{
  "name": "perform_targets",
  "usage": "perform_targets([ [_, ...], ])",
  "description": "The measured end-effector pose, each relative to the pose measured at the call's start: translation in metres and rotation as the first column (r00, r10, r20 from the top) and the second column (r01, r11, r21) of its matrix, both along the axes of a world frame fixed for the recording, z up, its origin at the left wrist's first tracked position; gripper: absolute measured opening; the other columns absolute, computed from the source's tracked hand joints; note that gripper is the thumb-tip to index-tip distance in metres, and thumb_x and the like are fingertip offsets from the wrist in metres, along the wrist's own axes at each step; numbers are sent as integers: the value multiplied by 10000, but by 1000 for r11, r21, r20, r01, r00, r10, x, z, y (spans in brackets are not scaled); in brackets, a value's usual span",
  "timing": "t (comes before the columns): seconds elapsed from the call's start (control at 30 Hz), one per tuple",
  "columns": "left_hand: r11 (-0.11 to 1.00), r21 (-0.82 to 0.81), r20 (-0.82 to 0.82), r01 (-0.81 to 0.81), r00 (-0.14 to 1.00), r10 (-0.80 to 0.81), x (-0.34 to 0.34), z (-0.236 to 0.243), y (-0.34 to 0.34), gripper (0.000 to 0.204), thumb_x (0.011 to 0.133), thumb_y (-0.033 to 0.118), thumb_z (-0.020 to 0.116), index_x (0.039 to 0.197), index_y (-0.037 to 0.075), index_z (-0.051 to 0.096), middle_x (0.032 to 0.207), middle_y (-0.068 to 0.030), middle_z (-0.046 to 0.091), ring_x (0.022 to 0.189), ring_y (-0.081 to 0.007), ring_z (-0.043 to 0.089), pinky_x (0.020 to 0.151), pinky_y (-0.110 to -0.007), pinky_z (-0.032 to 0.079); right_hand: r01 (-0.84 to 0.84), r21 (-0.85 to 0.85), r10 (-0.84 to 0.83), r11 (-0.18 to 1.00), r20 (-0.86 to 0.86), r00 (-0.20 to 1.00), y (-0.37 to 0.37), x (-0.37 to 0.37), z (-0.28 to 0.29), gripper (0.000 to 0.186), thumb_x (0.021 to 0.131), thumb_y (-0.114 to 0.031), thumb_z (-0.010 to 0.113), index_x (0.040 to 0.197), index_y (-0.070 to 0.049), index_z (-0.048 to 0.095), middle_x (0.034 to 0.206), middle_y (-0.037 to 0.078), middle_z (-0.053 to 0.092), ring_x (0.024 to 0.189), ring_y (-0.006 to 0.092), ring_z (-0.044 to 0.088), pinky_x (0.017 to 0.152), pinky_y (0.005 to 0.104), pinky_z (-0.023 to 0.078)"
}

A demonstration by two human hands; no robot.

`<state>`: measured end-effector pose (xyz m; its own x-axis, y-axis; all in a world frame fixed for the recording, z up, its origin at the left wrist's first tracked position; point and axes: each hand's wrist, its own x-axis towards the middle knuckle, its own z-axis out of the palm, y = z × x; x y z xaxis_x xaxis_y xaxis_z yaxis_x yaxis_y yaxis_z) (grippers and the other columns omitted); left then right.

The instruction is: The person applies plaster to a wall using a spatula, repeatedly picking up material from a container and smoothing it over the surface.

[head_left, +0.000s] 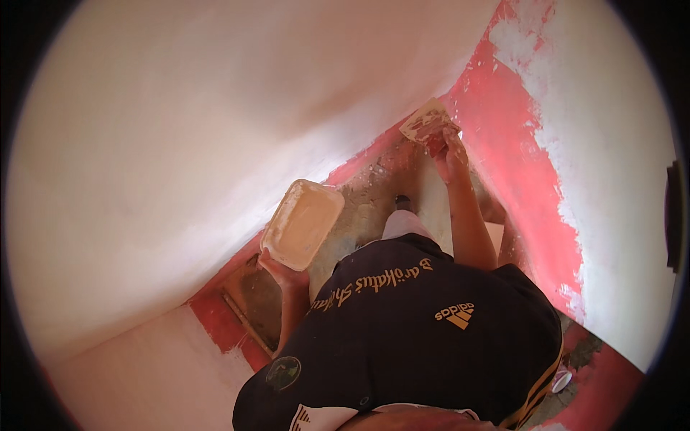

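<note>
A pale plastered wall (158,129), a red-painted wall (517,158), and a dusty floor (374,194) between them.

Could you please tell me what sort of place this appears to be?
Probably a room corner being replastered or prepared for painting. The pale wall looks freshly coated, the red wall is only partly covered, and the right hand holds a putty knife, the left hand a filler tray.

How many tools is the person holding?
2. A flat rectangular tray smeared with pale filler sits in the left hand, near the pale wall. A wide putty knife is in the right hand, up against the red wall.
</note>
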<state>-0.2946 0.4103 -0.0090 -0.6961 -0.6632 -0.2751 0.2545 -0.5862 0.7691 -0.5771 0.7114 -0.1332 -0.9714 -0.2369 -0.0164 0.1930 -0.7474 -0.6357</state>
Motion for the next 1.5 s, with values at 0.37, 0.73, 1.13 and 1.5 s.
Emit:
perform_targets([
  [0.37, 927, -341, 46, -154, 983, 180, -69, -7, 53, 484, 933, 291, 474, 1348, 43, 461, 1286, -132, 532, 1222, -264, 501, 1006, -404, 426, 274, 870, 388, 409, -438, 811, 17, -115, -95, 202, 885, -4, 583, 1084, -29, 607, 982, 88, 651, 868, 160, 636, 663, 260, 510],
  [0.73, 921, -203, 109, -331, 928, 358, -71, -10, 82, 790, 670, -83, 759, 1338, -6, 343, 1282, -150, 483, 1183, -237, 503, 988, -390, 420, 588, 809, 179, -14, -576, 797, -22, -189, -105, 249, 904, -171, 568, 1070, 4, 630, 737, 99, 626, 604, 216, 572, 542, 364, 480],
  [1.13, 271, -957, 221, 100, 859, 462, -60, -28, 65, 566, 957, 419, 347, 1360, 39, 462, 1345, -111, 511, 1246, -244, 490, 1048, -387, 380, 564, 823, 126, 72, -569, 813, -69, -139, -112, 341, 930, -140, 502, 1235, 2, 562, 782, 221, 651, 741, 395, 644, 679, 493, 505],
  [1.5, 446, -895, 231, 8, 863, 449, -54, -22, 60, 537, 980, 372, 334, 1349, 8, 474, 1316, -130, 530, 1229, -242, 506, 1029, -361, 405, 530, 800, 39, 282, -561, 827, -90, -124, -109, 311, 937, -250, 518, 1099, -3, 615, 884, 258, 668, 844, 456, 631, 749, 514, 497],
])
